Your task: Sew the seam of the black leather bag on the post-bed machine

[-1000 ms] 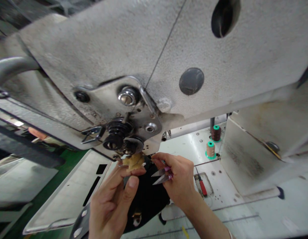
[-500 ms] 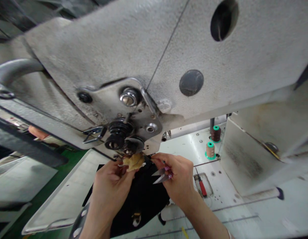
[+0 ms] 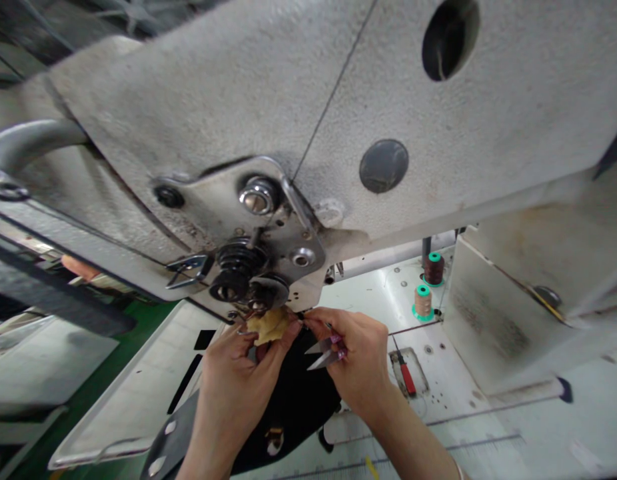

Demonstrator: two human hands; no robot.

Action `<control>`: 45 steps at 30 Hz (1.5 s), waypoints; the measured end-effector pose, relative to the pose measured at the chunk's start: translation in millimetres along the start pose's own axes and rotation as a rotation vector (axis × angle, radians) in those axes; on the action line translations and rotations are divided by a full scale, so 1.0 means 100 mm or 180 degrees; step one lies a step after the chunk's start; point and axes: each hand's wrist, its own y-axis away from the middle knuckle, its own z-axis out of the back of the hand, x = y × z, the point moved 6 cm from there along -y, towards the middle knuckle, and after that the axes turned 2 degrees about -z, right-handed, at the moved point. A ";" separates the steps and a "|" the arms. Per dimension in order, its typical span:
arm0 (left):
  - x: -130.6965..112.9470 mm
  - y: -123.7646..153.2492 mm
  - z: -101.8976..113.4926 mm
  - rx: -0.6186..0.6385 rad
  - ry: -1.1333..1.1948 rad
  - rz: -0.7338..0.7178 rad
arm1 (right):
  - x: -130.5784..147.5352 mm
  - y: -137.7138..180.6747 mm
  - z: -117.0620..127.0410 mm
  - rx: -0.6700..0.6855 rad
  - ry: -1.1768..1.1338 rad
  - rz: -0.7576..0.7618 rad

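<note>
A large grey sewing machine head [image 3: 298,113] fills the top of the view. Just under its black tension discs [image 3: 238,277], my left hand [image 3: 238,393] reaches up with its fingers pinched near a small tan wad [image 3: 269,325]. My right hand [image 3: 356,360] is closed on small thread snips [image 3: 326,351] with purple handles, their blades pointing left; its fingertips pinch at something thin beside the wad. A black piece with metal studs [image 3: 288,407] lies below both hands on the machine bed.
Two thread cones, dark brown [image 3: 433,268] and tan [image 3: 422,301], stand on the white table [image 3: 488,433] behind my right hand. A red-handled tool [image 3: 404,375] lies on a metal plate. A thin thread [image 3: 333,100] runs down the machine face. Green floor shows at left.
My left hand has turned and closed in under the tan wad, its fingers now pinched up against it. My right hand with the snips has stayed in place.
</note>
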 end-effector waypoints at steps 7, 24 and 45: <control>-0.07 0.03 -0.07 0.0012 -0.0475 -0.0215 | 0.00 -0.01 0.01 -0.0037 -0.0027 0.0002; -0.14 0.04 -0.12 0.0013 -0.0574 -0.0401 | 0.01 -0.03 0.01 0.0257 -0.0417 -0.0300; -0.04 0.22 0.04 -0.0294 -0.0069 -0.0036 | -0.02 -0.01 0.07 0.0109 -0.0858 -0.0640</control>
